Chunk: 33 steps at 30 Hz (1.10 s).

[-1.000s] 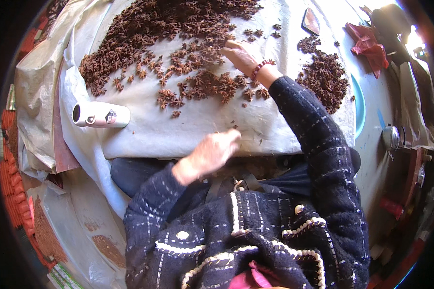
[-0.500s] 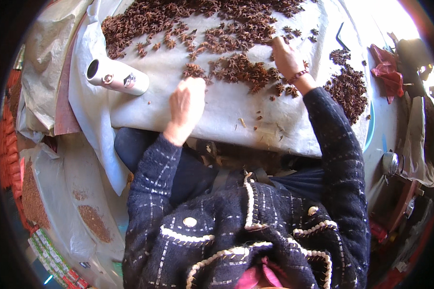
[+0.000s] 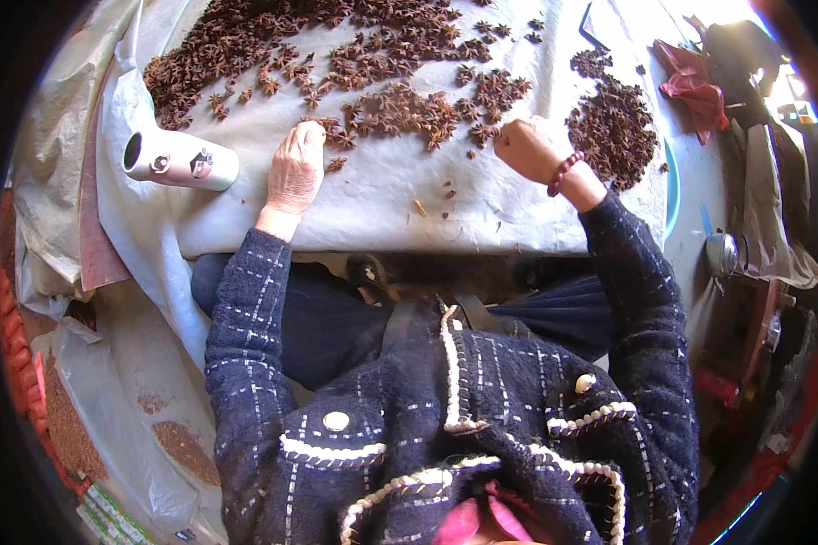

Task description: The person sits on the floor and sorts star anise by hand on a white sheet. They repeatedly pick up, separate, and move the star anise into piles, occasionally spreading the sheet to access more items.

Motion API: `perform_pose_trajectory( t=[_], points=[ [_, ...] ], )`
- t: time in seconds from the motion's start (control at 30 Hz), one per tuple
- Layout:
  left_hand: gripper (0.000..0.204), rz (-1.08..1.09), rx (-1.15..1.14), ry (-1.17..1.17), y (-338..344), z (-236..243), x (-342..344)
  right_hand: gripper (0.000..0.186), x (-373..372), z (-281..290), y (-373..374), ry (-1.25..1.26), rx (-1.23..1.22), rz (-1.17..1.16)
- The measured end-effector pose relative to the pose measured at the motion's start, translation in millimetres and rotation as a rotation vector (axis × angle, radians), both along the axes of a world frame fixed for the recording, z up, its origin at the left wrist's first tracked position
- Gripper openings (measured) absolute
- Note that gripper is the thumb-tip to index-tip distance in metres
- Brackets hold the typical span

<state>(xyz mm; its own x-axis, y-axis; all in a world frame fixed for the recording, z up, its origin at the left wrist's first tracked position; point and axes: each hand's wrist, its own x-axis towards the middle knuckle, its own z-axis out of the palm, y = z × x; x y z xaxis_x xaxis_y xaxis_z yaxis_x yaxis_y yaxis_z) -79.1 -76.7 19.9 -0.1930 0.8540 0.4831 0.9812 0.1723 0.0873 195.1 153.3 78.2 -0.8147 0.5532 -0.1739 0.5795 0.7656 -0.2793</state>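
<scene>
Star anise pods lie in a loose band on the pale cloth-covered table in front of me. My left hand rests at the near left end of this band, its fingers curled down beside a few pods. My right hand, with a beaded bracelet at the wrist, is closed in a fist between the band and a separate darker heap of star anise on the right. What either hand holds, if anything, is hidden.
A large pile of star anise covers the far left. Left of my left hand, a white tumbler lies tilted on the cloth. Small crumbs dot the near part. Past the right edge are a red plastic bag and a round metal object.
My right hand has drawn back toward me and slightly right, out of the loose pods. My left hand has shifted a little left. The whole view has also shifted.
</scene>
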Motion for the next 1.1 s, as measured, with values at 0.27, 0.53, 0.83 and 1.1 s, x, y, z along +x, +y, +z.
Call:
perform_pose_trajectory(
  t=[0.27, 0.53, 0.83, 1.1],
  points=[
    [0.012, 0.182, 0.165, -0.207, 23, -8, 20, 0.016, 32, -10, -3, 0.443, -0.085, -0.042],
    [0.007, 0.039, 0.154, -0.124, -5, 35, 77, 0.015, 49, -45, -3, 0.569, 0.158, 0.302],
    [0.013, -0.32, -0.236, -0.51, -47, 21, 145, 0.007, 21, -63, 9, 0.287, 0.543, 0.553],
    [0.015, -0.046, 0.013, -0.168, 42, 30, 59, 0.008, 16, -57, 14, 0.626, 0.31, 0.093]
  ],
)
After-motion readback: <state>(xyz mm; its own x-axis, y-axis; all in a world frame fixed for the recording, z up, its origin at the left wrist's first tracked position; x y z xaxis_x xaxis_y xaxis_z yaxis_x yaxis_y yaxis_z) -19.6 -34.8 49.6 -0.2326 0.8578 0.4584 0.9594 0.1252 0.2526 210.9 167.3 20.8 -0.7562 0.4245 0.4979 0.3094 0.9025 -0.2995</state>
